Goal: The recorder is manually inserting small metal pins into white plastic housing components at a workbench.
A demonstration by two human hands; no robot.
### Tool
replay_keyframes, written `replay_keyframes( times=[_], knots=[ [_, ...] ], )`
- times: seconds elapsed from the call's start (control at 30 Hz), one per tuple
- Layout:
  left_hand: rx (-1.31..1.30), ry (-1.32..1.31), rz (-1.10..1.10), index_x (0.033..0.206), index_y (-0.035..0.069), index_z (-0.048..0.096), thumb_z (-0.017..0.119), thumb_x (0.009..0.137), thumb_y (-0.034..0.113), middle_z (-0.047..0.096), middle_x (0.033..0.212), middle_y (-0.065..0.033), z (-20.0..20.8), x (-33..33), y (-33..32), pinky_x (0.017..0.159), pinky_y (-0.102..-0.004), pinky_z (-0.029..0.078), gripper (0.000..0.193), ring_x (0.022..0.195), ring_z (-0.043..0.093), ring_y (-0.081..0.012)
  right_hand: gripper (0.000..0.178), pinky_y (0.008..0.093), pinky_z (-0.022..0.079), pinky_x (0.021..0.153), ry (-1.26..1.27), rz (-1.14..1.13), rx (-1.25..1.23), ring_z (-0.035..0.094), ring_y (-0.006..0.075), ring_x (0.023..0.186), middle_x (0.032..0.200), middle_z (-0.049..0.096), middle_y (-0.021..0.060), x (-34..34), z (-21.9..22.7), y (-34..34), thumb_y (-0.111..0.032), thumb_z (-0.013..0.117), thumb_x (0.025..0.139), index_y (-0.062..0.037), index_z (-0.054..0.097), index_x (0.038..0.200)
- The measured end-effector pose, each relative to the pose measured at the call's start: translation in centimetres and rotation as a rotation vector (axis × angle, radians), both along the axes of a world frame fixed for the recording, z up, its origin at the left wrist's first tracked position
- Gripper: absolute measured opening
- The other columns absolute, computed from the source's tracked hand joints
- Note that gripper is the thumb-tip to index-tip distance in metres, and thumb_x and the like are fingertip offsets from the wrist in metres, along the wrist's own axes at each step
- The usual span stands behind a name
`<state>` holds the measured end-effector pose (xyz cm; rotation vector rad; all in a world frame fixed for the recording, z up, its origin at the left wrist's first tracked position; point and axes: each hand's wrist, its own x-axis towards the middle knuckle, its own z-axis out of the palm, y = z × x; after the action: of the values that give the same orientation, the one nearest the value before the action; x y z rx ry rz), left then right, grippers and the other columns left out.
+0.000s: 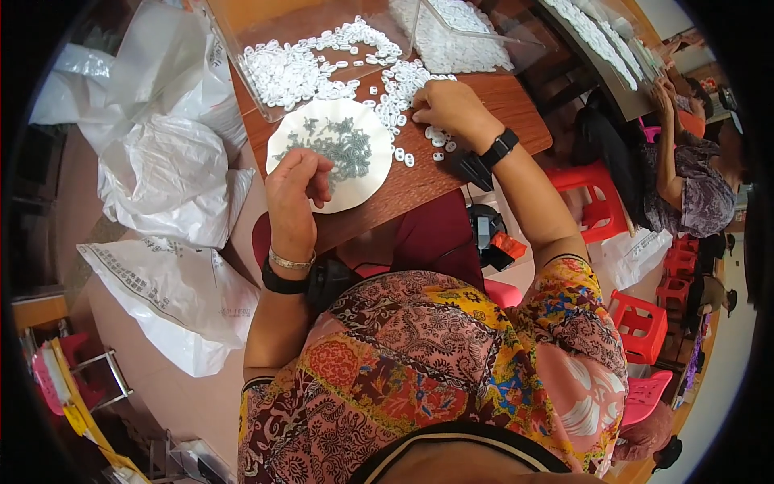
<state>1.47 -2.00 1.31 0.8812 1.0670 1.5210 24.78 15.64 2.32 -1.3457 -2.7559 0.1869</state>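
My left hand [295, 194] hangs over the near left rim of a round cream plate [375, 184], its fingers curled in. Whatever is inside those fingers, if anything, is hidden. Heaped on the plate are many small grey pieces [351, 153], too small to name. Farther right, my right hand [453, 106] reaches down to the table with thumb and fingertips close together, among small white oval plastic pieces [395, 93] with two holes each. I cannot make out what its fingertips hold. More white pieces [278, 74] spread behind the plate.
The brown wooden table [355, 216] bears a clear plastic bin [484, 34] of white pieces at the back. Full white sacks [169, 173] stand on the floor to the left. Red plastic stools [592, 202] are at the right, where other people [685, 177] sit at another table.
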Motion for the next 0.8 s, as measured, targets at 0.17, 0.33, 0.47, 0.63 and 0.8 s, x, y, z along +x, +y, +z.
replay_keyframes(
  times=[0.17,0.33,0.47,0.63,0.8],
  knots=[
    [-0.041,0.021,0.003,0.077,0.003,0.059,0.049,0.089,0.021,0.050,0.061,0.0014,0.1,0.1,0.1,0.046,-0.0199,0.033,0.024,0.052,0.045,-0.0069,0.016,0.0405,0.048,0.068,0.032,-0.015,-0.020,0.063,0.0315,0.075,0.077,0.066,0.0140,0.2,-1.6,0.8,-0.020,0.066,0.073,-0.0078,0.069,0.083],
    [-0.057,0.020,0.027,0.075,0.004,0.059,0.050,0.087,0.019,0.050,0.061,0.0015,-0.1,-0.2,0.4,0.046,-0.0199,0.033,0.021,0.051,0.045,-0.0068,0.016,0.0416,0.049,0.070,0.051,0.018,0.007,0.063,0.0322,0.078,0.080,0.066,0.0143,0.5,-1.3,1.0,-0.019,0.065,0.074,-0.0084,0.068,0.085],
    [-0.069,0.012,0.039,0.073,0.004,0.059,0.051,0.085,0.018,0.050,0.061,0.0017,0.2,-0.2,0.3,0.046,-0.0199,0.033,0.020,0.051,0.045,-0.0066,0.016,0.0413,0.049,0.069,0.082,-0.069,0.003,0.063,0.0318,0.077,0.079,0.066,0.0138,0.9,-0.2,0.9,-0.022,0.065,0.074,-0.0082,0.069,0.083],
    [-0.066,0.008,0.033,0.073,0.005,0.059,0.051,0.085,0.019,0.050,0.061,0.0019,0.2,-0.3,0.3,0.046,-0.0198,0.033,0.020,0.051,0.045,-0.0066,0.017,0.0410,0.049,0.069,0.019,-0.071,-0.029,0.064,0.0317,0.075,0.077,0.067,0.0134,0.9,0.1,0.5,-0.023,0.065,0.074,-0.0089,0.070,0.082],
    [-0.056,0.012,0.024,0.074,0.005,0.059,0.050,0.086,0.018,0.050,0.061,0.0019,0.2,-0.3,0.4,0.046,-0.0199,0.032,0.020,0.051,0.045,-0.0064,0.017,0.0411,0.049,0.069,-0.027,-0.076,-0.051,0.064,0.0313,0.076,0.078,0.066,0.0134,0.6,-0.4,0.8,-0.023,0.065,0.074,-0.0082,0.069,0.082]
  ],
)
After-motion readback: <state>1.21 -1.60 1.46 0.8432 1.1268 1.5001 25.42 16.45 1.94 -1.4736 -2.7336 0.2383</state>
